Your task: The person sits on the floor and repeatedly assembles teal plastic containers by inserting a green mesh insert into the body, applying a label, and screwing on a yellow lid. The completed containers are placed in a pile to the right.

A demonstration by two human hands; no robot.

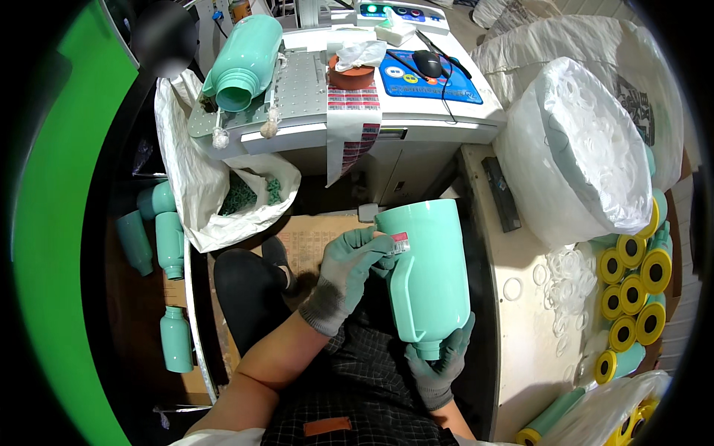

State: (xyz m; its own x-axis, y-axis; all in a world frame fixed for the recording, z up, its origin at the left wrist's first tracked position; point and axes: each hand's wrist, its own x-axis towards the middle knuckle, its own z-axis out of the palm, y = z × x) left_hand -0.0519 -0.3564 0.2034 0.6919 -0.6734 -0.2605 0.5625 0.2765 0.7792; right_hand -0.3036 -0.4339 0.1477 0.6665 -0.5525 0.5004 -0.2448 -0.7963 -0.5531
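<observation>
A large mint-green bottle with a side handle [439,275] lies over my lap, its neck toward me and its wide base away. My right hand [439,370], in a grey-green glove, is closed around the neck end. My left hand [348,271], gloved too, pinches a small pink-and-white sticker [400,243] between thumb and fingers. That sticker is at the bottle's side, just above the upper end of the handle; whether it is pressed fully flat I cannot tell. Part of the neck is hidden by my right fingers.
Ahead, a white machine table carries another mint bottle [245,63], a sticker sheet [354,126], an orange tape roll [351,76] and a mouse [427,63]. A white sack [193,178] hangs left. On the right bench are clear rings [569,279], yellow-capped pieces [632,293] and a plastic bag [573,156].
</observation>
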